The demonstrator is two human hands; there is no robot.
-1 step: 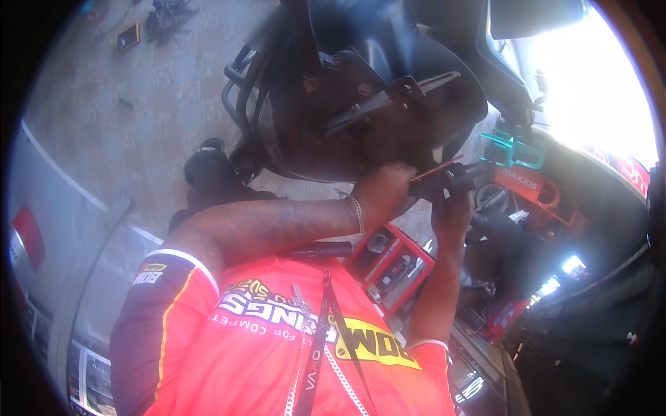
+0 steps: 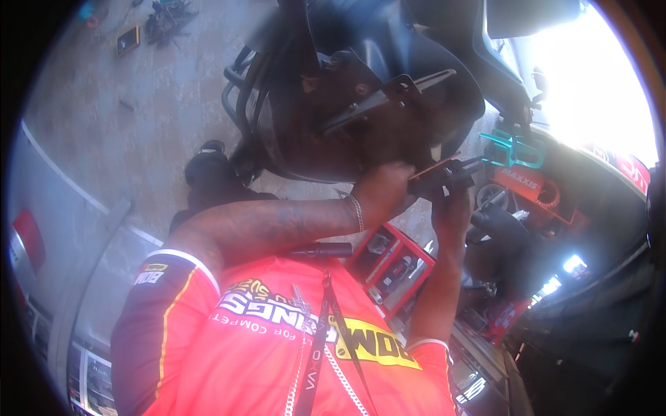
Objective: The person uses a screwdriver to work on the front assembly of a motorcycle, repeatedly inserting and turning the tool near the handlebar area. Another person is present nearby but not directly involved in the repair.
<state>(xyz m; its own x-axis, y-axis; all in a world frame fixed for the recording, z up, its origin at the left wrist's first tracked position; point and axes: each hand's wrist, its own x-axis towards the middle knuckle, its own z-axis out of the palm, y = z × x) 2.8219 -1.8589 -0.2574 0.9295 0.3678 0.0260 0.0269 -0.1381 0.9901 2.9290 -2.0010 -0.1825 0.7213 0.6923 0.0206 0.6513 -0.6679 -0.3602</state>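
My left hand (image 2: 388, 184), blurred and with a bracelet at the wrist, is closed at the lower end of a thin orange piece (image 2: 433, 166). My right hand (image 2: 451, 208) grips a dark piece (image 2: 447, 182) with short prongs, just beside the orange one; its exact kind is unclear. Both hands are close to the lower edge of a large black moulded vehicle body (image 2: 333, 139), which carries a slotted metal bracket (image 2: 402, 90) and curved tubes (image 2: 239, 83) on its left side.
Right of the vehicle are a teal stand (image 2: 520, 149) and an orange box-like item (image 2: 520, 180). A red tool cart (image 2: 402, 284) is beside my torso. Dark loose parts (image 2: 163, 24) and a small framed item (image 2: 127, 40) lie on the floor at upper left. Bright light floods the upper right.
The pieces in my hands have risen very slightly; both hands keep their grip. Little else differs.
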